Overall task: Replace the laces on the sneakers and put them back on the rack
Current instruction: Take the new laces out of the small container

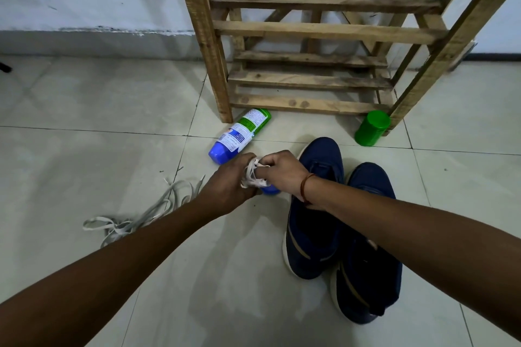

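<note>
Beside the 2 sneakers (315, 205), left hand (232, 180) and right hand (283, 173) are gripping a lace (253, 179), likely unwinding it for threading

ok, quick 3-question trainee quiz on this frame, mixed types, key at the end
1. True or false: the navy sneakers sit on the wooden rack.
2. The left hand and right hand together grip: A) a sneaker B) a bundle of white lace C) a brush.
3. Where does the loose lace lie?

Key
1. False: they stand side by side on the floor tiles, in front of the rack.
2. B.
3. On the floor tiles, off to the left of both hands.
</note>
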